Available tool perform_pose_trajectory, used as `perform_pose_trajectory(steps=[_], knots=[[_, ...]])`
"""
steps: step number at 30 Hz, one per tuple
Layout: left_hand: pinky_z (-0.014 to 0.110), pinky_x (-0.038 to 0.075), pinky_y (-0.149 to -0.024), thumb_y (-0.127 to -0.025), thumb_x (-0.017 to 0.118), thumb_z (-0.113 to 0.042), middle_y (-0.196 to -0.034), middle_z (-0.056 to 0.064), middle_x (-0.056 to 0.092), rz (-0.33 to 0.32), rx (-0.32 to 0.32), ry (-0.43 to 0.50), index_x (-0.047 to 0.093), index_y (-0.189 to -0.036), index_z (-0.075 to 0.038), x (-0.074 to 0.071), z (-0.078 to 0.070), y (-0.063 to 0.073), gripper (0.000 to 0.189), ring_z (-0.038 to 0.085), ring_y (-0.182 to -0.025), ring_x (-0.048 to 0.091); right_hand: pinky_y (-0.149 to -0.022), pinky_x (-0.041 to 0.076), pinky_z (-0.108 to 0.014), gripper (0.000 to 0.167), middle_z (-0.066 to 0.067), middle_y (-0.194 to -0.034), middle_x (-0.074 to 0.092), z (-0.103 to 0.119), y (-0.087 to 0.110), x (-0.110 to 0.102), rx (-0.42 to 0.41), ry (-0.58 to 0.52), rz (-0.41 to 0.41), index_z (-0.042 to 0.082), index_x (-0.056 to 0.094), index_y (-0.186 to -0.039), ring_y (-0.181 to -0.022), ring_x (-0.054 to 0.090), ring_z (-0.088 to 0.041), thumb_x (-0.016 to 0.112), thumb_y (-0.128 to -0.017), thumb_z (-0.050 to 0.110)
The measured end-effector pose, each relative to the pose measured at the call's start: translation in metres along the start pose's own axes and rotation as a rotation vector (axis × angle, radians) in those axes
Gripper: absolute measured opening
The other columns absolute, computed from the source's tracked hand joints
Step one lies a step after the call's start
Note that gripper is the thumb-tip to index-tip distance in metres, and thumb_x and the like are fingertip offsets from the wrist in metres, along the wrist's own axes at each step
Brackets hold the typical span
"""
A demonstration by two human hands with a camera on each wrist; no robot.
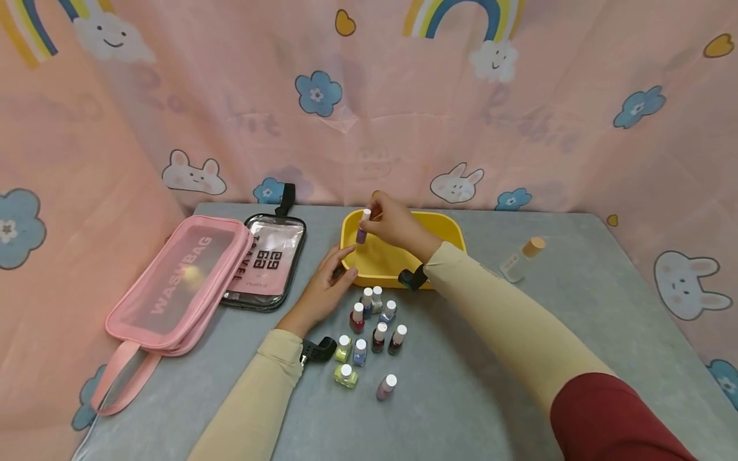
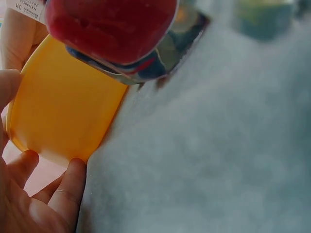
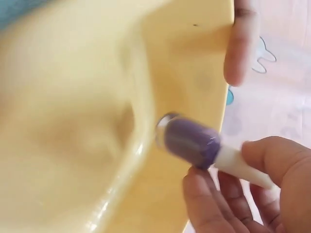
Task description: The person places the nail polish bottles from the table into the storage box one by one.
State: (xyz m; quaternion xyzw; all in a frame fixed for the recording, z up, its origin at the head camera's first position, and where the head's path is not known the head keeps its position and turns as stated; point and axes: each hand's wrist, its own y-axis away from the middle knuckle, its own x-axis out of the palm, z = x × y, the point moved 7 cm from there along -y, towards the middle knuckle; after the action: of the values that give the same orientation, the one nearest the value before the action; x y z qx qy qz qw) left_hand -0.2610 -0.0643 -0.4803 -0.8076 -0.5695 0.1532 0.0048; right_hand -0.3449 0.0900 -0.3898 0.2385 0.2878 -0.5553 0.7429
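The right hand (image 1: 398, 221) pinches the purple bottle (image 1: 362, 234) between thumb and fingers by its white cap (image 3: 241, 167), cap up, with the glass end inside the left part of the yellow tray (image 1: 375, 280). The left hand (image 1: 324, 291) has its thumb and fingers spread, the fingertips touching the tray's left end and rim without curling round it. The right forearm comes in from the lower right, its wrist over the tray's front right edge and the hand bent in across the tray; the left forearm reaches up from the lower left, the hand just outside the tray. On the grey table (image 1: 461, 384) in front of the tray stand ten small white-capped bottles, among them a red bottle (image 1: 357, 320), a yellow-green bottle (image 1: 345, 378) and, nearest the person, a pink bottle (image 1: 385, 389). A pink wash bag (image 1: 181, 285) overlaps a black-edged clear pouch (image 1: 271, 256) at the left; a clear bottle with a wood-coloured cap (image 1: 515, 267) lies right of the tray.
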Motion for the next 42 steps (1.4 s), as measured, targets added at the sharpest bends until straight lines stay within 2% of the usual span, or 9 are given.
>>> perform_pose_trajectory(steps=[4,11,16,23,26,30,34,38,42], knots=[[0.046,0.035,-0.123,-0.112,0.057,-0.021,-0.174,0.016,0.018,0.004,-0.014,-0.013,0.044,-0.162,-0.012,0.000,0.001,0.000,0.053,0.033,-0.157,0.027,-0.090,0.054,-0.039,0.024,-0.015,-0.114,0.065,0.001,-0.004,0.001,0.045,0.036,0.035,0.006,0.053,-0.107,-0.101,0.058,-0.030,0.075,-0.100,0.013],[0.044,0.033,-0.124,-0.111,0.057,-0.020,-0.174,0.015,0.020,0.001,-0.021,-0.010,0.044,-0.162,-0.011,0.000,0.000,0.000,0.053,0.031,-0.157,0.025,-0.091,0.053,-0.038,0.020,-0.013,-0.110,0.064,-0.010,-0.010,0.006,0.124,0.121,0.119,0.006,0.060,-0.108,-0.100,0.056,-0.029,0.076,-0.100,0.015],[0.045,0.034,-0.124,-0.111,0.058,-0.018,-0.174,0.017,0.020,-0.003,-0.003,-0.001,0.045,-0.161,-0.010,0.001,-0.003,0.000,0.052,0.032,-0.156,0.027,-0.085,0.052,-0.036,0.022,-0.013,-0.107,0.063,-0.013,-0.010,0.005,0.122,0.138,0.110,0.006,0.060,-0.107,-0.097,0.055,-0.028,0.077,-0.100,0.017],[0.048,0.034,-0.123,-0.111,0.058,-0.019,-0.174,0.019,0.019,-0.004,-0.008,-0.013,0.044,-0.161,-0.010,0.002,-0.001,-0.001,0.053,0.036,-0.156,0.027,-0.106,0.054,-0.043,0.053,-0.019,-0.130,0.064,-0.015,-0.006,-0.003,0.161,0.047,0.107,0.003,0.054,-0.136,-0.118,0.061,-0.033,0.079,-0.099,0.031],[0.048,0.034,-0.123,-0.111,0.058,-0.019,-0.173,0.019,0.020,-0.008,-0.007,-0.018,0.044,-0.161,-0.009,0.001,-0.002,0.000,0.053,0.036,-0.156,0.027,-0.109,0.052,-0.046,0.060,-0.019,-0.138,0.063,-0.008,0.001,-0.014,0.148,0.012,0.071,0.005,0.051,-0.144,-0.128,0.060,-0.035,0.076,-0.100,0.035],[0.048,0.035,-0.123,-0.111,0.058,-0.019,-0.173,0.018,0.021,-0.013,-0.001,-0.013,0.044,-0.161,-0.009,0.001,-0.002,0.000,0.053,0.035,-0.155,0.029,-0.108,0.053,-0.046,0.052,-0.015,-0.133,0.064,0.005,0.026,-0.032,0.092,-0.044,-0.007,0.006,0.055,-0.140,-0.127,0.060,-0.032,0.074,-0.102,0.036],[0.047,0.036,-0.123,-0.111,0.058,-0.020,-0.174,0.016,0.021,-0.012,-0.013,-0.019,0.045,-0.161,-0.011,0.001,0.000,0.000,0.053,0.035,-0.155,0.029,-0.104,0.055,-0.046,0.043,-0.011,-0.123,0.065,0.013,0.072,-0.038,0.047,-0.090,-0.072,0.007,0.060,-0.130,-0.119,0.060,-0.030,0.074,-0.102,0.036],[0.048,0.036,-0.122,-0.111,0.059,-0.021,-0.174,0.015,0.020,-0.015,-0.030,-0.025,0.046,-0.160,-0.012,0.000,0.001,0.001,0.052,0.034,-0.156,0.028,-0.104,0.056,-0.049,0.039,-0.008,-0.123,0.067,0.010,0.121,-0.025,0.030,-0.149,-0.100,0.008,0.064,-0.128,-0.119,0.062,-0.029,0.076,-0.100,0.033],[0.048,0.036,-0.122,-0.110,0.060,-0.023,-0.174,0.014,0.021,-0.019,-0.027,-0.023,0.046,-0.160,-0.013,0.000,0.001,0.000,0.053,0.033,-0.156,0.029,-0.107,0.053,-0.053,0.038,-0.008,-0.125,0.066,-0.005,0.161,0.001,0.051,-0.255,-0.070,0.008,0.065,-0.126,-0.122,0.063,-0.031,0.081,-0.097,0.025]])
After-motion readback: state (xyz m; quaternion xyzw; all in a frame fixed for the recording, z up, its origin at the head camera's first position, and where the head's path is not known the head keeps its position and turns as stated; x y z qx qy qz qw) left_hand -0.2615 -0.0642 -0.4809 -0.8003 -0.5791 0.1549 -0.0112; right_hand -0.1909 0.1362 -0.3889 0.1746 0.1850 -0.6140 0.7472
